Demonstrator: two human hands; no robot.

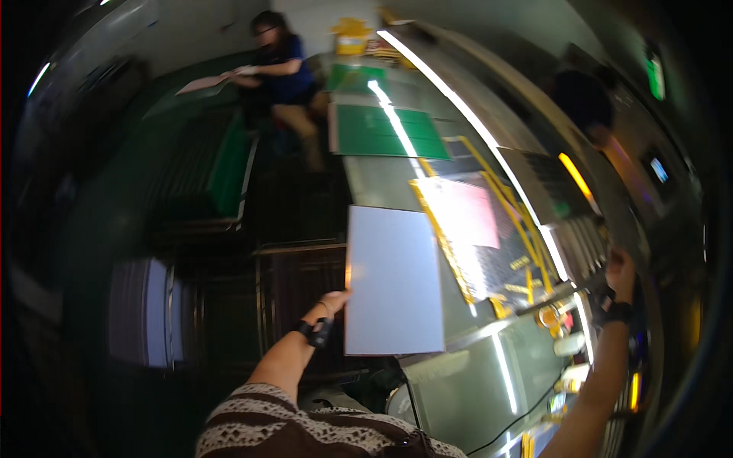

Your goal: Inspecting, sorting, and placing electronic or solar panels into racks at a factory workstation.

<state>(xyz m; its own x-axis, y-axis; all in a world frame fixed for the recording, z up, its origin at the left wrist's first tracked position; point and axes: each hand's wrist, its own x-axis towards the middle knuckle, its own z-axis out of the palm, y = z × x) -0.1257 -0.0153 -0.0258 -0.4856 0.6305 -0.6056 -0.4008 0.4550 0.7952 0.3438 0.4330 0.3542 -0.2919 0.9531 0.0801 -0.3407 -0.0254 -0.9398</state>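
Observation:
My left hand (pixel 334 303) is closed on the left edge of a flat, pale blue-white rectangular panel (pixel 395 282). The panel is held over the edge of a grey-green worktable (pixel 466 374). My right arm stretches far out to the right side, and the right hand (pixel 620 275) is beside a slotted rack (pixel 584 248) there. Blur hides what its fingers do. On the worktable, past the panel, a pink sheet (pixel 475 214) rests on a dark mat framed with yellow tape (pixel 527 229).
Green boards (pixel 389 131) lie farther along the table. Upright pale panels (pixel 145 313) stand in a rack at left, near a green-sided rack (pixel 229 168). A seated person (pixel 284 72) holds a pale sheet; another person (pixel 584 99) is at right. Bottles (pixel 569 345) stand near my right arm.

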